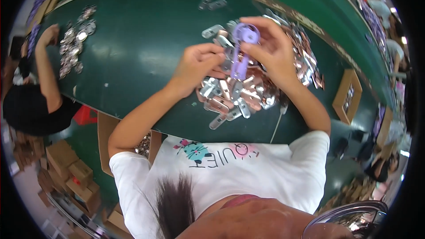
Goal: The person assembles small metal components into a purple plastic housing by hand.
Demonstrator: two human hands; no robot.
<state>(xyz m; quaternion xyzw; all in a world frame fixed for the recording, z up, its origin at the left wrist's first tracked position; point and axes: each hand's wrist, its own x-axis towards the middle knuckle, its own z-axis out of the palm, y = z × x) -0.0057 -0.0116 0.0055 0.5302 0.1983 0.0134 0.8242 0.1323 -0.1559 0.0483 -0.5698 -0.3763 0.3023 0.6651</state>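
My right hand (275, 54) grips a purple plastic part (239, 67) with a round ring at its top and a long narrow body, thumb and fingers closed about the ring end. Close beside it, my left hand (195, 65) has its thumb and fingers pinched together at a small silver plate (227, 58), whose edge is partly hidden by the fingers. Both hands are above a loose pile of shiny silver and copper-coloured metal plates (242, 95), rounded at the ends and some with a small hole.
More metal plates (305, 59) spread to the right. Round shiny pieces (71, 46) lie on the left of the green table (133, 26). An open cardboard box (347, 96) with small parts stands at the right. Another person's hand (49, 34) is at the far left.
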